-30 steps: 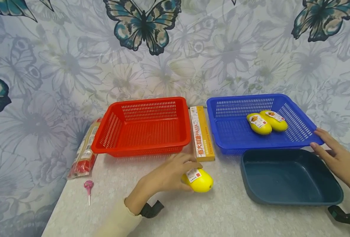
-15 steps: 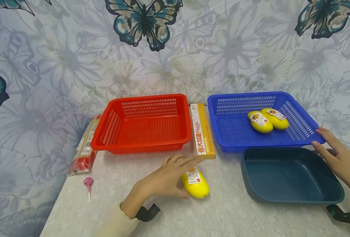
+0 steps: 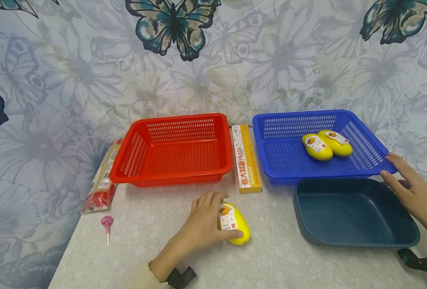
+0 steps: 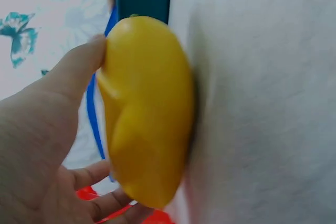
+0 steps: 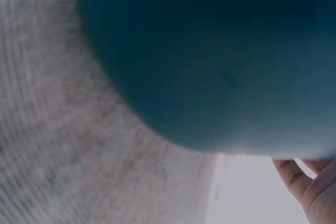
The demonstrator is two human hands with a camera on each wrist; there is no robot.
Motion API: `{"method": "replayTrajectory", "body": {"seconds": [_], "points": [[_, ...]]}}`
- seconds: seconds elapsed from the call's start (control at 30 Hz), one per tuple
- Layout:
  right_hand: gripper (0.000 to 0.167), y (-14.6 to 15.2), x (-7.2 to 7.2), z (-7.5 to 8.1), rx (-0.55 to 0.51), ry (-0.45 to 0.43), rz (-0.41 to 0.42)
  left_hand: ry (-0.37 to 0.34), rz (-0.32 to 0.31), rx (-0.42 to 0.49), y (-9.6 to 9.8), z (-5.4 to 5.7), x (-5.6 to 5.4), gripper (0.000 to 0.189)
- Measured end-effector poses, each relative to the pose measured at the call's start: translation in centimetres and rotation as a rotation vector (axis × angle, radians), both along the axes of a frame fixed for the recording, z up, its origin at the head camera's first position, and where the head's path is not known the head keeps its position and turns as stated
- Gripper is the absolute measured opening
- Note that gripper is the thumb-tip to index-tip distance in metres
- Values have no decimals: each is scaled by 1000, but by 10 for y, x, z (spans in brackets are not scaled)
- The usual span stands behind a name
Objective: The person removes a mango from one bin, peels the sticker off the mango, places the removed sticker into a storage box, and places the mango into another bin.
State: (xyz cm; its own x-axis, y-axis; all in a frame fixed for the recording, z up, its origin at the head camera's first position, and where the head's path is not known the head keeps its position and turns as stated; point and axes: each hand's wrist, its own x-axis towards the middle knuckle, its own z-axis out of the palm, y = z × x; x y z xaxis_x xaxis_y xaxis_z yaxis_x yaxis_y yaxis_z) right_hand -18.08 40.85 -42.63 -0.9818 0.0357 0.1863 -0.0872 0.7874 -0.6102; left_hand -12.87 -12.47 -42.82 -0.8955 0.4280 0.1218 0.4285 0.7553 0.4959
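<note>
In the head view my left hand (image 3: 203,222) grips a yellow mango (image 3: 239,224) lying on the table, thumb along the near side and fingers at the far end. A printed white label covers the mango's top. Seen from the left wrist, the thumb presses one end of the mango (image 4: 149,108) while the fingers reach the other. My right hand (image 3: 413,192) touches the right front corner of the blue basket (image 3: 293,175) with thumb and fingers fairly straight. Two labelled mangoes (image 3: 317,147) lie inside that basket, side by side.
A dark teal tray (image 3: 358,212) stands before the blue basket. Left of the blue basket are a pasta box (image 3: 247,160) and a red basket (image 3: 177,160). A red-and-clear food packet (image 3: 103,180) and a pink lollipop (image 3: 107,224) lie at the left. A patterned wall rises behind.
My left hand loosened from the mango, which turned and shifted slightly left and nearer, then took hold again with the thumb over the near side. The right hand stays at the basket corner.
</note>
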Motion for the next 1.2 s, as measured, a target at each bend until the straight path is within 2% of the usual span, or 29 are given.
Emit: {"method": "replayTrajectory", "body": {"seconds": [0.13, 0.27, 0.4, 0.6, 0.83, 1.0, 1.07, 1.2], "points": [[68, 0, -3, 5, 36, -28, 2, -46, 47, 127, -3, -7, 4, 92], [68, 2, -4, 11, 90, -50, 17, -59, 41, 207, -4, -13, 5, 89], [67, 3, -4, 14, 127, -50, 30, -78, 10, 243, -3, -17, 6, 86], [69, 0, -1, 10, 119, -59, 36, -119, -1, 291, -5, -21, 8, 83], [68, -3, 2, 11, 103, -43, 39, -108, -8, 262, -7, -27, 10, 104], [65, -4, -1, 12, 103, 9, 49, -109, -13, 311, -8, -29, 8, 101], [64, -4, -2, 14, 121, 55, 52, -110, -21, 314, -8, -30, 8, 100], [64, -7, 1, 20, 204, 200, -36, -118, -33, 308, -9, -32, 8, 100]]}}
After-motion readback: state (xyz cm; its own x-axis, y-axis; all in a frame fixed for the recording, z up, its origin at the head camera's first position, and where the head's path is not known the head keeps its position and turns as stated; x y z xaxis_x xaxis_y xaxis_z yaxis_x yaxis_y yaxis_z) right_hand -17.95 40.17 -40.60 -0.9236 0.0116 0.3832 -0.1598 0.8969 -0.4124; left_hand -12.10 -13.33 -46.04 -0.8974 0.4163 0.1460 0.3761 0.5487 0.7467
